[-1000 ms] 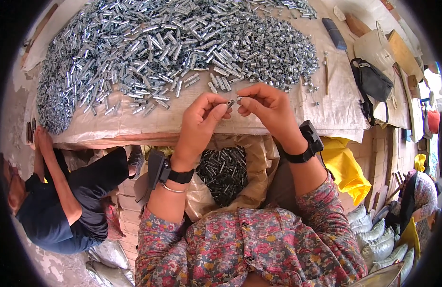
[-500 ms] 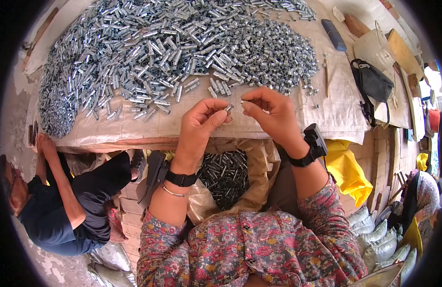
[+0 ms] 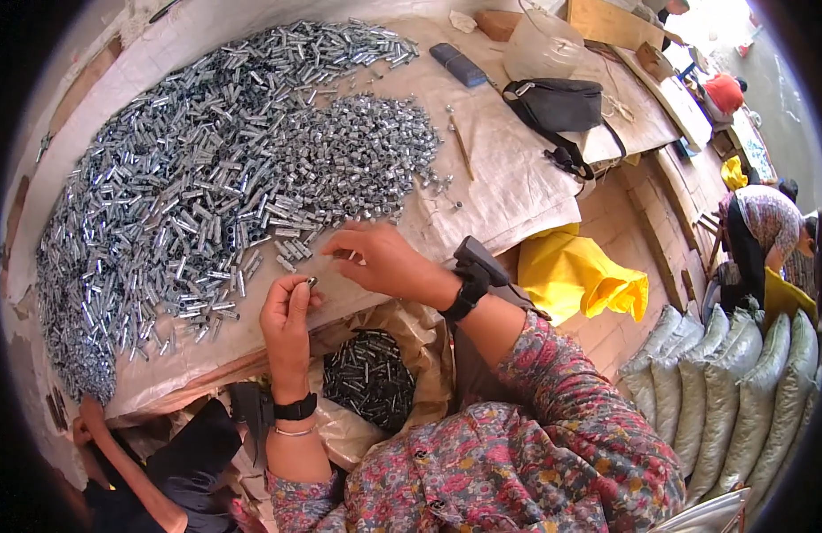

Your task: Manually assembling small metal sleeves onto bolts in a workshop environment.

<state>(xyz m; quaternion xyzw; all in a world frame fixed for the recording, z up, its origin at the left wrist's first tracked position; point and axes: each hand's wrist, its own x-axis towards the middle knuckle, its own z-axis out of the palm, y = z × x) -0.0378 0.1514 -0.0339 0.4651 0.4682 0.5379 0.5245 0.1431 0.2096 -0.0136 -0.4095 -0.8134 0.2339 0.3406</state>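
- Left hand (image 3: 288, 311): thumb and fingers pinching small metal sleeve (image 3: 311, 282), above worktop's (image 3: 251, 339) near edge.
- Right hand (image 3: 375, 258): fingers loosely parted, near silver metal tubes (image 3: 207, 169) piled on worktop.
- Worktop: cream sheeting (image 3: 509, 191), black waist bag (image 3: 558, 105) at right.
- Brick floor (image 3: 602, 226); filled pale sacks (image 3: 731, 369) lined up right.

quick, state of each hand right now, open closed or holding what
Left hand: closed, pinching a small metal piece.
Right hand: partly open, fingers curved, no held piece visible.
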